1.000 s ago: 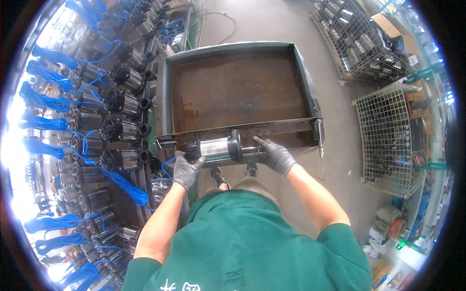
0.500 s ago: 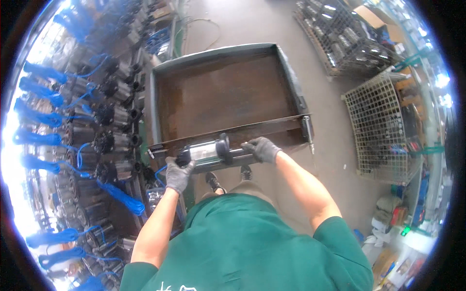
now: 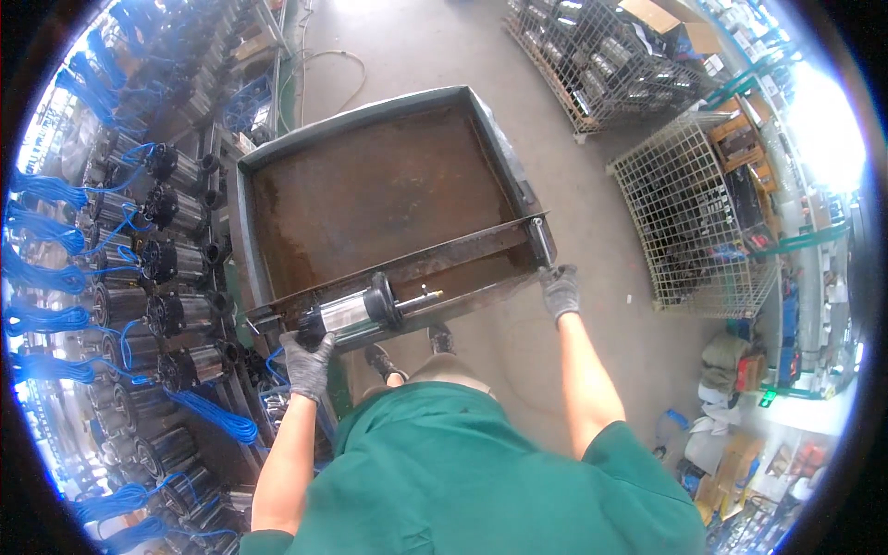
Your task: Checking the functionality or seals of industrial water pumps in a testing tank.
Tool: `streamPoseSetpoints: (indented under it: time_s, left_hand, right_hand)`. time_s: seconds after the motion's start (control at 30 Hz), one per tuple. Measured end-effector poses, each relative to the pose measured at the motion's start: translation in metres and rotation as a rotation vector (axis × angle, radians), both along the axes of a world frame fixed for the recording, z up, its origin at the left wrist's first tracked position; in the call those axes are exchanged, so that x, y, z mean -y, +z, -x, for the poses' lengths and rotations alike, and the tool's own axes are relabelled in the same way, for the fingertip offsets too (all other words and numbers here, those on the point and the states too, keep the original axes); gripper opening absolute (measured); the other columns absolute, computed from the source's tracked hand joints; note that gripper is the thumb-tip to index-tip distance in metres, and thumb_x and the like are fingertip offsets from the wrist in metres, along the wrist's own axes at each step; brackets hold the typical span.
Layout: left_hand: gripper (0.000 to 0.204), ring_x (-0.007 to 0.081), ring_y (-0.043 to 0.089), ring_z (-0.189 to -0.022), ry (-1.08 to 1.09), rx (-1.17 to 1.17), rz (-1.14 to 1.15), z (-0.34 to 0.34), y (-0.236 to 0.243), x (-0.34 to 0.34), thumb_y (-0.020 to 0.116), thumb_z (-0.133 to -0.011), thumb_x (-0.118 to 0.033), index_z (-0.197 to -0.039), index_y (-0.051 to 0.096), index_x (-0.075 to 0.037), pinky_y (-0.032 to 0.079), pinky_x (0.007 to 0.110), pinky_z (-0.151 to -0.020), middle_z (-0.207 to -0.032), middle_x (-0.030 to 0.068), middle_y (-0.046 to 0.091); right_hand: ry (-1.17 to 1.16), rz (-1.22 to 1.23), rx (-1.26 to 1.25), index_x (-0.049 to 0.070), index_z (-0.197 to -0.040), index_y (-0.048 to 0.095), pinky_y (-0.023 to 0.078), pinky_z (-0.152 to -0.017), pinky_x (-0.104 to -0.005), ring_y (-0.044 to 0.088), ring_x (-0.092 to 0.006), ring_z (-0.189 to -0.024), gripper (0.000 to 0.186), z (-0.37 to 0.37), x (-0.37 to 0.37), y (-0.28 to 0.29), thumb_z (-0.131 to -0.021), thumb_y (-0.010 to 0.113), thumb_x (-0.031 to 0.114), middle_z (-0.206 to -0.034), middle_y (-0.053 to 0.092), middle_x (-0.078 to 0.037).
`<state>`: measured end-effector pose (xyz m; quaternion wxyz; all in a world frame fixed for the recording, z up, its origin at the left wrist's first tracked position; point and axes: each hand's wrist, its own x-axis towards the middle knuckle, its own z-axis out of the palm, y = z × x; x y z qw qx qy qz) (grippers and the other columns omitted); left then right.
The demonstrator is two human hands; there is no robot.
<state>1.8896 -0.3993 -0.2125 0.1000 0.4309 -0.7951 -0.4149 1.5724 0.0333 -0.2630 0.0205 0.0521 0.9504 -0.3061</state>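
A cylindrical pump [image 3: 345, 314], steel-bodied with black ends and a short shaft pointing right, lies along the near side of a rusty-bottomed metal tank [image 3: 243, 219], by a long crossbar [image 3: 462, 246]. My left hand [image 3: 307, 356], in a grey glove, grips the pump's left end. My right hand [image 3: 561, 289], also gloved, is closed at the tank's near right corner, just below an upright fitting [image 3: 543, 239] at the crossbar's end; what its fingers hold is hard to make out.
Rows of pumps with coiled blue cables [image 3: 217, 416] line the left side. At the right stand a wire cage full of metal parts [image 3: 601, 69] and a second wire cage [image 3: 680, 208]. A loose hose [image 3: 342, 54] lies on the floor beyond the tank.
My right hand has left the pump's shaft and moved right to the tank's corner. My left hand stays at the pump's end. The view has shifted, so the tank appears farther left and more tilted.
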Motion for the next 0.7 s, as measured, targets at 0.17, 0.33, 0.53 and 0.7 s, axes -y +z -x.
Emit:
streamPoseSetpoints:
  time_s: [0.17,0.33,0.53,0.7]
  left_hand:
    - [0.073,0.0253,0.064,-0.108,0.001,-0.002,-0.133,0.004,0.014,0.0,0.094,-0.083,-0.028,-0.129,0.044,0.001,0.051,0.038,-0.1,-0.117,0.0169,0.066]
    - [0.069,0.024,0.067,-0.105,-0.033,0.062,-0.095,0.01,0.03,0.001,0.093,-0.083,-0.026,-0.125,0.046,0.002,0.053,0.036,-0.097,-0.115,0.0162,0.069]
    - [0.078,0.0266,0.067,-0.103,-0.062,0.123,-0.094,0.012,0.037,0.007,0.095,-0.08,-0.04,-0.125,0.05,0.004,0.054,0.039,-0.095,-0.111,0.0192,0.07]
    - [0.076,0.0261,0.068,-0.1,-0.089,0.115,-0.13,0.014,0.038,0.012,0.096,-0.079,-0.038,-0.123,0.051,0.005,0.055,0.039,-0.093,-0.11,0.0178,0.071]
  right_hand:
    - [0.144,-0.031,0.103,-0.005,-0.134,0.048,0.055,-0.094,-0.0527,0.068,-0.0493,-0.103,0.071,0.047,0.014,-0.012,-0.094,0.076,0.047,-0.108,0.071,-0.028]
    - [0.044,0.021,0.13,0.008,-0.138,0.048,0.055,-0.091,-0.0538,0.071,-0.0466,-0.104,0.059,0.088,0.064,0.007,-0.1,0.072,0.046,-0.111,0.073,-0.026]
    - [0.423,0.325,-0.03,0.01,-0.107,0.063,0.052,-0.073,-0.0381,0.058,-0.0214,-0.074,0.011,0.016,0.094,0.02,-0.107,0.066,0.021,-0.083,0.066,-0.011]
    - [0.453,0.767,0.377,0.01,-0.097,0.065,0.045,-0.059,-0.0281,0.049,-0.0103,-0.064,0.01,-0.052,0.136,0.025,-0.106,0.061,0.013,-0.075,0.059,0.003]
